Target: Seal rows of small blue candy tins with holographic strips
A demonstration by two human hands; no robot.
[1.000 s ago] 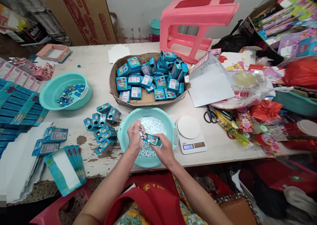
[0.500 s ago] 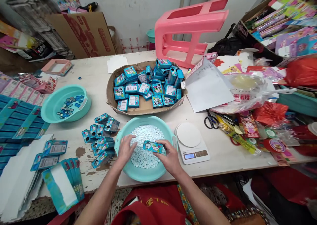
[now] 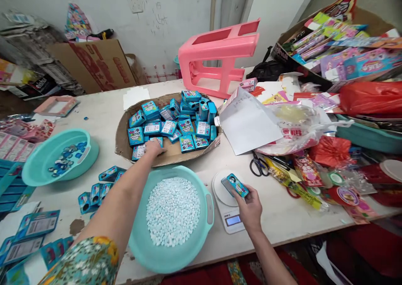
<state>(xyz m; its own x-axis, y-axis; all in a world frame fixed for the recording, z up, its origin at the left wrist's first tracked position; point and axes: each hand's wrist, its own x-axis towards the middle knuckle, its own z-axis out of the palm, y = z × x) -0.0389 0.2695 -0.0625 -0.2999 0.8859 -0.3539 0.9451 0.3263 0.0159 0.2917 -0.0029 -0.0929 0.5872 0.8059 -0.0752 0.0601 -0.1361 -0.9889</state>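
Observation:
My left hand (image 3: pixel 153 148) reaches into the cardboard tray (image 3: pixel 169 160), over a small blue candy box (image 3: pixel 159 141) near its front edge. Its thumb points out to the right, apart from the other fingers, which are partly hidden. My right hand (image 3: pixel 250 207) grips another blue candy box (image 3: pixel 237 185) between thumb and fingers, its round-holed end tilted up, above the white kitchen scale (image 3: pixel 223 195). Between my arms stands a turquoise basin (image 3: pixel 195 251) with many pale blue and white candies (image 3: pixel 174 211).
Left of my arm are standing blue boxes (image 3: pixel 96 193) and a turquoise bowl (image 3: pixel 92 155) of shiny blue pieces. Scissors (image 3: pixel 259 166), a paper sheet (image 3: pixel 248 124) and packaging clutter lie to the right. A pink stool (image 3: pixel 204 52) rests on its side behind the tray.
My left hand has left the basin and moved forward into the cardboard tray. My right hand has carried its candy box right, from above the candies to over the scale. The view has shifted.

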